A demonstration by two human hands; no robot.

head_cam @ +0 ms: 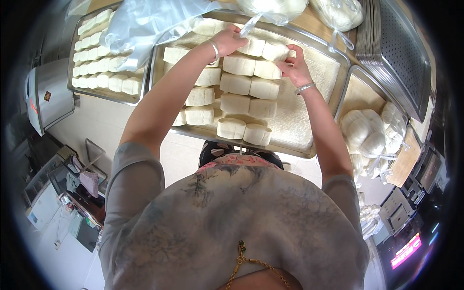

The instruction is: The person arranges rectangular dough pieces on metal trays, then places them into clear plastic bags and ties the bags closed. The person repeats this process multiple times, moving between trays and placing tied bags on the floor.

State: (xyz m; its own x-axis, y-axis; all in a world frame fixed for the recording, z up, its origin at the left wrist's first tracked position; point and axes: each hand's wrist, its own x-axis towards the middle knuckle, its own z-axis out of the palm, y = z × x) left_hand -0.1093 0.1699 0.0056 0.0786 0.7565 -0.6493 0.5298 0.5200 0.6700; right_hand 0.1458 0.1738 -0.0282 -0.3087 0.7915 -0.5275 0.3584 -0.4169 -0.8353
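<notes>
White steamed buns [235,84] stand in pairs on a cloth-lined metal tray [328,87] in front of me. My left hand [229,40] is at the left end of the back pair, with its fingers against the left bun [252,47]. At the other end, my right hand [295,67] has thumb and fingers around the right bun [274,50]. The two buns sit side by side between my hands. My left forearm hides part of the buns further left [200,96]. The tray's right side shows bare cloth.
Another tray [108,93] of buns stands at left, partly under a clear plastic sheet [145,29]. Tied bags of buns [275,9] lie behind the tray, and more bags [362,130] lie at right. Stacked perforated metal trays [402,58] rise at the back right.
</notes>
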